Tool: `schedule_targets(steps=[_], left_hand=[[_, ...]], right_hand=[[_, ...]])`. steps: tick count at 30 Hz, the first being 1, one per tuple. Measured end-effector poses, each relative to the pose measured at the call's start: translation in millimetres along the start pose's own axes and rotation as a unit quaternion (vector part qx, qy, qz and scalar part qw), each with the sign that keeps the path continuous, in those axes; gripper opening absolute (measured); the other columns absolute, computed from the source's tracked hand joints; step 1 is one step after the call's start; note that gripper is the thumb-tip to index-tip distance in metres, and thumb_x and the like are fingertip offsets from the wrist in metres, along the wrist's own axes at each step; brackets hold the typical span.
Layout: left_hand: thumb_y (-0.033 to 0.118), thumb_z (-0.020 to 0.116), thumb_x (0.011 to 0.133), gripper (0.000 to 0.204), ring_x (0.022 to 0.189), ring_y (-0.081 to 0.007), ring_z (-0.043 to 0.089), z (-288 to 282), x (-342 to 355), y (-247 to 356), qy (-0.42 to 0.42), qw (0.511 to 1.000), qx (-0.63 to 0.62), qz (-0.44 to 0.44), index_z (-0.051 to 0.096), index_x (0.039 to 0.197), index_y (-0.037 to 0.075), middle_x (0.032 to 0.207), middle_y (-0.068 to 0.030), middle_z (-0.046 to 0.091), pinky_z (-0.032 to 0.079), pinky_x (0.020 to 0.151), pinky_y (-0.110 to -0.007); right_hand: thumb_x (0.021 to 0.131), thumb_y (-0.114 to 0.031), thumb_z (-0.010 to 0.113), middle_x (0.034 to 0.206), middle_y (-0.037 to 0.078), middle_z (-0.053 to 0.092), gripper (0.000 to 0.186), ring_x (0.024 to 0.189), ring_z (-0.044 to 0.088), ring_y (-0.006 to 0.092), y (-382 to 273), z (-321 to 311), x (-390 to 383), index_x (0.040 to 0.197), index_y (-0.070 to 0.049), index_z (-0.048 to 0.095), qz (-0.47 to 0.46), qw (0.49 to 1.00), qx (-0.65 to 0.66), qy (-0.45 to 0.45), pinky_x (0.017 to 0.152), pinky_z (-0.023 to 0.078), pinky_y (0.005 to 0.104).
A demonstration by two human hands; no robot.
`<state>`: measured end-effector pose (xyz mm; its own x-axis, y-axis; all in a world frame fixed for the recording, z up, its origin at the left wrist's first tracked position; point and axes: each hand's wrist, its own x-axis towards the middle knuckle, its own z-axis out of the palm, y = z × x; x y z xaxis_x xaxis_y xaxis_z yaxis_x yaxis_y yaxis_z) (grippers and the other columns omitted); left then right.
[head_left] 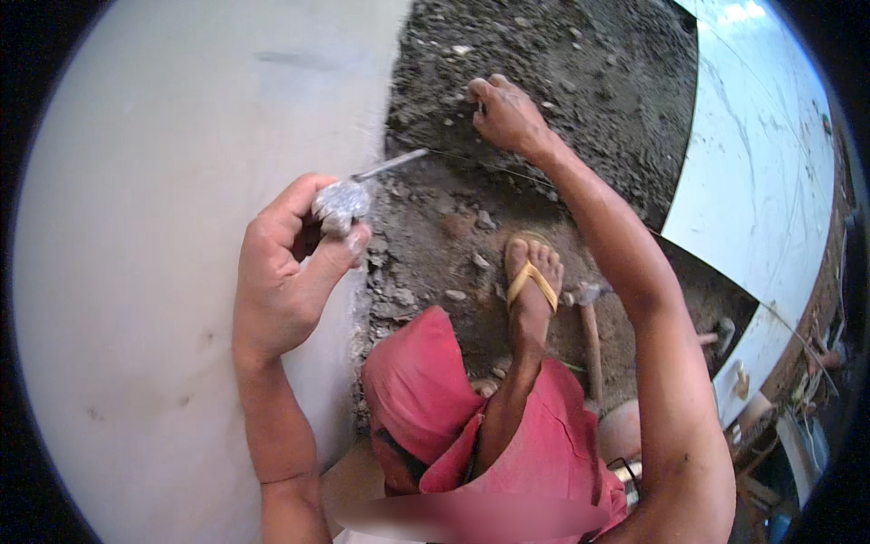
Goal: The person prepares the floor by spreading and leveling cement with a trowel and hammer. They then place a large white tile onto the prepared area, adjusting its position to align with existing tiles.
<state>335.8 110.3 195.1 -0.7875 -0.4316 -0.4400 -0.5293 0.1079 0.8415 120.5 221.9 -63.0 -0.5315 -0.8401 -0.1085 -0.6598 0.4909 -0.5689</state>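
My left hand (294, 263) is raised beside the pale wall, its thumb and fingers closed on a crumpled grey lump (342, 207). A thin metal rod (391, 164), like a large nail, sticks out of the lump toward the right. From near the rod's tip a fine line (494, 166) runs to the right, below my other hand. Farther out, my right hand (509, 116) hovers over the rough grey mortar bed (562, 54) with its fingers curled and pinched together. Whatever those fingers hold, if anything, is too small to make out.
The pale wall (181, 181) borders the left side. White veined tiles (752, 172) lie at the right. A hammer (591, 335) rests on the dirt next to my sandalled foot (533, 272). Broken rubble (399, 295) lines the wall's base. Assorted clutter sits at the far lower right.
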Motion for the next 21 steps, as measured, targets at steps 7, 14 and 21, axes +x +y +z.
schedule_targets(steps=[7,14,21], left_hand=[[0.021,0.056,0.092,0.020,0.071,-0.0091,0.054,49.6,-13.2,-59.6,0.044,0.970,-0.201,-0.133,0.054,0.096,0.001,0.083,-0.0050,0.062,0.045,0.065,-0.024],[0.012,0.053,0.089,0.046,0.107,-0.0211,0.057,127.4,-139.2,-15.8,-0.048,0.977,-0.158,-0.138,0.041,0.128,-0.009,0.116,-0.0194,0.058,0.045,0.089,-0.031],[0.004,0.051,0.085,0.039,0.119,-0.0242,0.050,72.2,-354.7,-36.1,0.044,0.967,0.008,-0.250,0.049,0.123,-0.003,0.126,-0.0180,0.052,0.040,0.100,-0.036]], right_hand=[[0.085,-0.033,0.058,0.114,0.021,0.056,0.041,0.108,0.054,0.0365,-72.8,-47.1,-123.4,0.119,-0.011,0.055,-0.008,0.976,0.188,-0.111,0.092,0.044,0.0404],[0.096,-0.033,0.048,0.119,0.012,0.058,0.042,0.110,0.053,0.0204,-155.3,-99.8,-291.4,0.122,-0.001,0.053,0.232,0.808,0.526,-0.126,0.096,0.041,0.0326],[0.094,-0.034,0.040,0.112,0.029,0.057,0.044,0.107,0.053,0.0439,-104.5,-37.0,-533.0,0.111,0.004,0.054,0.511,0.847,0.142,-0.034,0.090,0.042,0.0467]])
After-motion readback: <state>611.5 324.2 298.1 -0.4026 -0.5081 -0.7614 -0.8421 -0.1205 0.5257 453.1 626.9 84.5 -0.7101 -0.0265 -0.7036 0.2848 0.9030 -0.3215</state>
